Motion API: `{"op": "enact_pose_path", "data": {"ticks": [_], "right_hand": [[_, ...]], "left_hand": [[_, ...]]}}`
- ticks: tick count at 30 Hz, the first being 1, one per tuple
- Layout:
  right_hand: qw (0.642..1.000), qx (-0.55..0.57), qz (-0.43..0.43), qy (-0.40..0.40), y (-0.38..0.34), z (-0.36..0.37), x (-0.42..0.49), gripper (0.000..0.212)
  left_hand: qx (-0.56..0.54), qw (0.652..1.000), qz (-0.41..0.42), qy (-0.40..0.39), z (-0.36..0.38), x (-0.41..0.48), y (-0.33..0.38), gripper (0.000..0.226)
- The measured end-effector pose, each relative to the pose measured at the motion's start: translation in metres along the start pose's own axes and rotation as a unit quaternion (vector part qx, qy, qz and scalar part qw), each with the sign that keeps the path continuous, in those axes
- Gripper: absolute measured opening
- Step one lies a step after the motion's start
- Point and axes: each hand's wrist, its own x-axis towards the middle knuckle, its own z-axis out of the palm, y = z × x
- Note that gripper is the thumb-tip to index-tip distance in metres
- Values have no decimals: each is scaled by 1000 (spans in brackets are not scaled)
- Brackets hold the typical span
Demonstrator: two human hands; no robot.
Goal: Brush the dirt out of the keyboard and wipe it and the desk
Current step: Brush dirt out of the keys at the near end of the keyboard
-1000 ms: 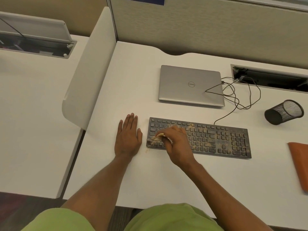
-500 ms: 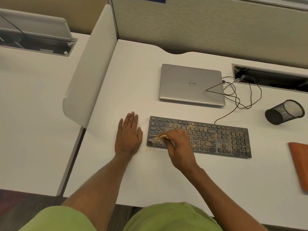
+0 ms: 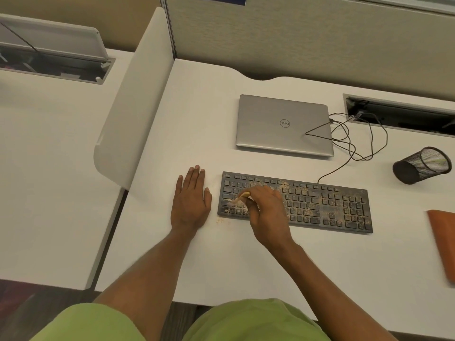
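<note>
A dark keyboard dusted with tan dirt lies on the white desk. My right hand hovers over the keyboard's left part and grips a small tan-handled brush, whose bristles touch the keys at the left end. My left hand lies flat on the desk just left of the keyboard, fingers straight, holding nothing. A few tan crumbs sit on the desk by the keyboard's near left corner.
A closed silver laptop lies behind the keyboard, with black cables running to a desk cable slot. A black mesh cup lies on its side at right. An orange cloth sits at the right edge. A white divider panel stands at left.
The right hand with the brush has shifted slightly over the keyboard's left keys. The left hand has stayed flat in place.
</note>
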Motion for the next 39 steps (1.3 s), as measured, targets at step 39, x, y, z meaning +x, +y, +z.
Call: {"op": "enact_pose_path", "data": {"ticks": [39], "right_hand": [[998, -50, 10, -28, -1, 7, 19, 12]], "left_hand": [[2, 1000, -3, -6, 2, 1, -2, 64]]}}
